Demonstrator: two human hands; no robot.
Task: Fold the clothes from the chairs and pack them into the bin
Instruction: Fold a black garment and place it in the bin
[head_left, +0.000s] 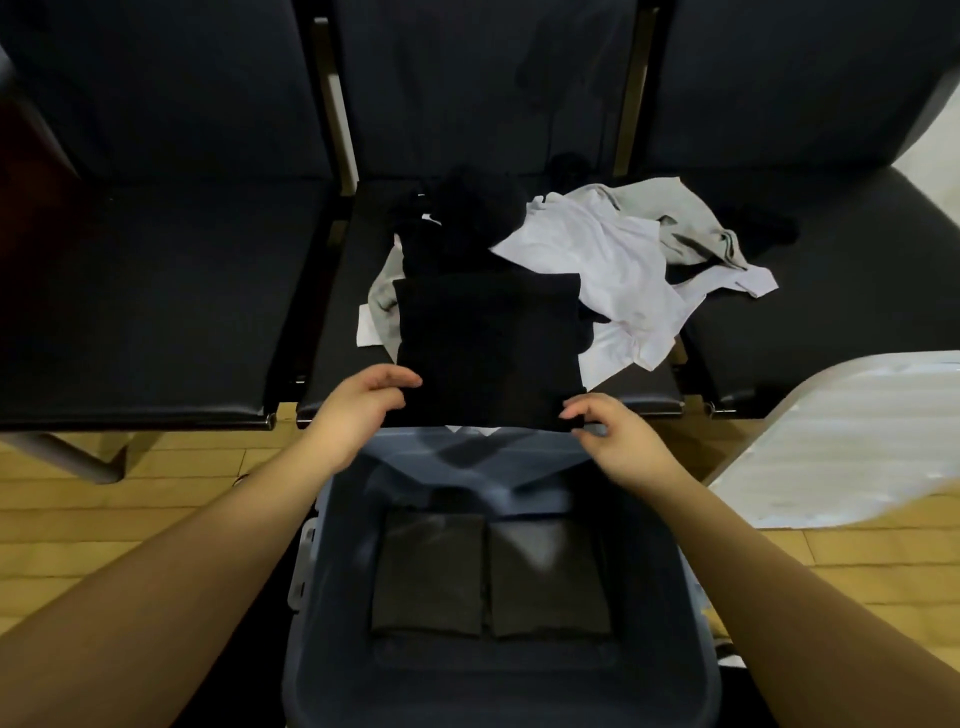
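A folded black garment (488, 343) lies flat on the middle chair's seat, its near edge hanging over the seat front. My left hand (358, 405) pinches its near left corner and my right hand (613, 431) pinches its near right corner. Directly below stands the grey-blue bin (322, 597), holding two folded dark garments (431, 571) (545, 577) side by side on its bottom. Behind the folded piece lie unfolded clothes: a crumpled black one (457, 213), a white shirt (597, 260) and a grey one (691, 218).
A row of black chairs (156, 291) runs across the view, with a black sock-like item (769, 228) on the right seat. A white lid or bag (852, 441) sits at the right. Wooden floor (130, 519) surrounds the bin.
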